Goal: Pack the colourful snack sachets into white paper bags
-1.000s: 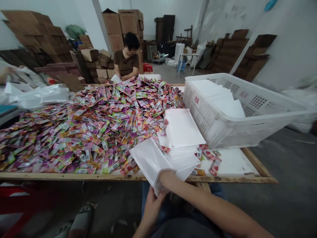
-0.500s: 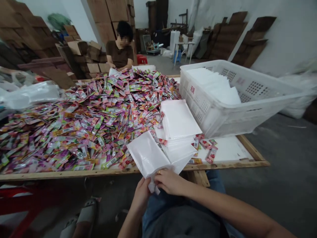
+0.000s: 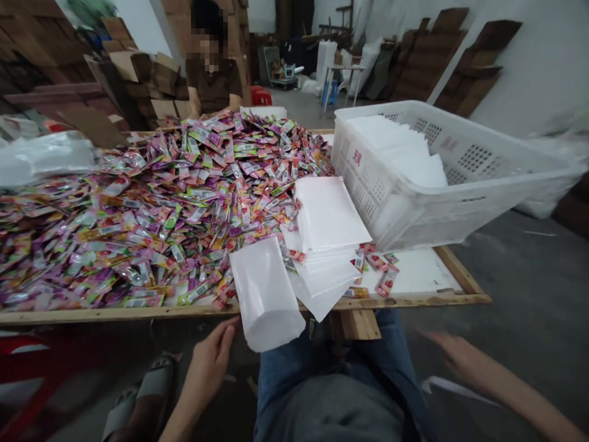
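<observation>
A white pouch (image 3: 267, 288) lies over the table's front edge, its rounded lower end hanging free. Just left of it is my left hand (image 3: 212, 355), index finger stretched towards the pouch edge and thumb a little apart, with nothing visible between them. Out to the right, off the table, my right hand (image 3: 453, 353) is smeared by motion. Below its fingers a thin white strip (image 3: 460, 388) hangs in the air; whether they touch is unclear. A stack of white pouches (image 3: 329, 215) rests right of the single pouch.
A large heap of colourful sachets (image 3: 184, 209) covers the table's left and middle. At the right stands a white plastic crate (image 3: 391, 215) holding white pouches. Several loose sachets (image 3: 387, 279) lie before it. Across the table sits a person (image 3: 214, 80); cardboard boxes are behind.
Both hands have let go of the pouch's lower end: my left hand moved left, my right hand far right. The white strip is now away from the pouch. The view has tilted down slightly.
</observation>
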The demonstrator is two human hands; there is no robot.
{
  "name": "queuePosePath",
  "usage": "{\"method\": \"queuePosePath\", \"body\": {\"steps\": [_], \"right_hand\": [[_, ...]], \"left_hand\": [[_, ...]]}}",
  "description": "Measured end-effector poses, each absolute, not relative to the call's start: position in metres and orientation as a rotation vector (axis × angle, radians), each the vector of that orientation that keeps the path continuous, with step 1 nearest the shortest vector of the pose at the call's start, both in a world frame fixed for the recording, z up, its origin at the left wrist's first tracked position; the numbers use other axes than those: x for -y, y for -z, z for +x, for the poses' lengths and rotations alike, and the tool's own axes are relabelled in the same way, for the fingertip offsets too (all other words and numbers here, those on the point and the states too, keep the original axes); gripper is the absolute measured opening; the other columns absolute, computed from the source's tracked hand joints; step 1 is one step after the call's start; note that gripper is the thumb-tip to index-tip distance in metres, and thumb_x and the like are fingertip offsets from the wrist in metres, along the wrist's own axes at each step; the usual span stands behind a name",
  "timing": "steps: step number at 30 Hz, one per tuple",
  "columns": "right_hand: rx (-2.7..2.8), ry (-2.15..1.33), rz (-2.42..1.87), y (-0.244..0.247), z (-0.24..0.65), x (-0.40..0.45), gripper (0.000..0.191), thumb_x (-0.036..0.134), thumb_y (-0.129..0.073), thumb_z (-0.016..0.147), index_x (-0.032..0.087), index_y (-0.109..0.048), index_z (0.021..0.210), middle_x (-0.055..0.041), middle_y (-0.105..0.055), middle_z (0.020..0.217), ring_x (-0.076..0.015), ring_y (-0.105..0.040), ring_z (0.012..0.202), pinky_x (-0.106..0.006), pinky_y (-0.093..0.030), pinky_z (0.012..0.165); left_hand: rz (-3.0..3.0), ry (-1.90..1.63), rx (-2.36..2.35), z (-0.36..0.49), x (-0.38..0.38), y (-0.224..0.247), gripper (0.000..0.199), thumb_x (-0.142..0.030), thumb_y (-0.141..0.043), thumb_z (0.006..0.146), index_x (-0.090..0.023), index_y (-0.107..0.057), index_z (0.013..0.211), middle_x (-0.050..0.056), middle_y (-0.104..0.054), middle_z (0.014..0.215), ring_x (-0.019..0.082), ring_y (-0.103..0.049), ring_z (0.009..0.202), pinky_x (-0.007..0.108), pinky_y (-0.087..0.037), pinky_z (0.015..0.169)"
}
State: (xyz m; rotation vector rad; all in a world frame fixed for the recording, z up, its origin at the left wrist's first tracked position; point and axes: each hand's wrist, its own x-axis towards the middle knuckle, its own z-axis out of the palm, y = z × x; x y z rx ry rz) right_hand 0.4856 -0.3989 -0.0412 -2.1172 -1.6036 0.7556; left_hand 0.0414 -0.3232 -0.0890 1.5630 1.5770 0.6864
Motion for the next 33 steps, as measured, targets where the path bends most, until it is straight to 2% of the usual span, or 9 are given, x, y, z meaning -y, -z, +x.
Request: {"method": "queuePosePath", "body": {"steps": [2,4,8,12,17,20,23,29,33], "right_hand": [[2.032,-0.705,-1.786,0.048,0.437,0.362,0.045,0.013,-0.043,0.074,0.026,-0.056,0.116,-0.0071,-0.059,0.119,-0.0213,-0.056,0.106,-0.038,-0.046,0.090],[2.460,-0.395,-1.327,0.054,0.385,0.322,0.051,0.007,-0.036,0.081,0.025,-0.044,0.128,-0.0075,-0.045,0.134,-0.0227,-0.040,0.123,-0.044,-0.038,0.098],[2.839,-0.029,-0.558,0.071,0.325,0.269,0.041,0.008,-0.039,0.087,0.023,-0.046,0.125,-0.0054,-0.039,0.139,-0.0251,-0.026,0.131,-0.046,-0.032,0.103],[2.911,0.012,-0.251,0.094,0.330,0.258,0.026,0.014,-0.039,0.090,0.014,-0.059,0.106,-0.0071,-0.046,0.133,-0.0220,-0.028,0.130,-0.040,-0.031,0.105],[2.845,-0.361,-0.440,0.108,0.337,0.263,0.024,0.022,-0.040,0.090,0.018,-0.061,0.101,-0.0071,-0.061,0.116,-0.0183,-0.046,0.118,-0.037,-0.034,0.100],[2.600,-0.676,-0.970,0.103,0.324,0.261,0.030,0.027,-0.036,0.090,0.017,-0.063,0.081,-0.0059,-0.068,0.082,-0.0166,-0.061,0.086,-0.032,-0.044,0.081],[2.293,-0.903,-1.581,0.097,0.306,0.253,0.036,0.029,-0.041,0.085,0.016,-0.053,0.054,-0.0011,-0.054,0.051,-0.0139,-0.053,0.054,-0.026,-0.040,0.055],[1.814,-1.225,-1.863,0.089,0.291,0.223,0.023,0.028,-0.068,0.063,0.015,-0.060,0.079,0.0016,-0.056,0.063,-0.0154,-0.052,0.063,-0.027,-0.039,0.059],[1.586,-1.720,-1.593,0.067,0.293,0.209,0.023,0.034,-0.071,0.059,0.013,-0.059,0.059,0.0030,-0.052,0.053,-0.0121,-0.047,0.056,-0.027,-0.038,0.059]], "left_hand": [[2.008,-0.789,-1.685,0.042,0.322,0.092,0.039,-0.030,-0.046,0.080,-0.018,-0.055,0.117,0.011,-0.058,0.119,0.026,-0.053,0.110,0.039,-0.043,0.092],[2.482,-0.821,-1.543,0.045,0.319,0.097,0.045,-0.017,-0.043,0.081,-0.019,-0.047,0.126,0.013,-0.042,0.135,0.025,-0.038,0.125,0.042,-0.034,0.102],[3.086,-0.695,-1.077,0.045,0.311,0.102,0.044,-0.009,-0.037,0.085,-0.020,-0.045,0.128,0.009,-0.048,0.131,0.021,-0.023,0.133,0.040,-0.018,0.110],[3.181,-0.602,-0.831,0.032,0.310,0.108,0.037,-0.017,-0.033,0.090,-0.017,-0.051,0.122,0.005,-0.056,0.123,0.021,-0.027,0.131,0.038,-0.023,0.109],[2.960,-0.733,-0.832,0.029,0.317,0.121,0.035,-0.016,-0.031,0.090,-0.017,-0.056,0.115,0.006,-0.065,0.109,0.015,-0.053,0.110,0.030,-0.038,0.097],[2.489,-0.895,-1.274,0.041,0.316,0.122,0.030,-0.021,-0.037,0.088,-0.016,-0.066,0.094,0.006,-0.071,0.088,0.014,-0.064,0.083,0.025,-0.046,0.079],[1.854,-0.775,-1.718,0.055,0.307,0.116,0.033,-0.035,-0.045,0.082,-0.013,-0.068,0.074,0.005,-0.067,0.063,0.017,-0.060,0.060,0.024,-0.044,0.059],[0.819,-0.956,-1.773,0.066,0.291,0.113,0.038,-0.041,-0.074,0.051,-0.013,-0.056,0.070,0.001,-0.061,0.062,0.014,-0.055,0.055,0.022,-0.040,0.051],[0.440,-0.850,-1.406,0.073,0.293,0.100,0.040,-0.036,-0.077,0.050,-0.012,-0.059,0.075,0.001,-0.059,0.060,0.009,-0.048,0.046,0.020,-0.034,0.042]]}}
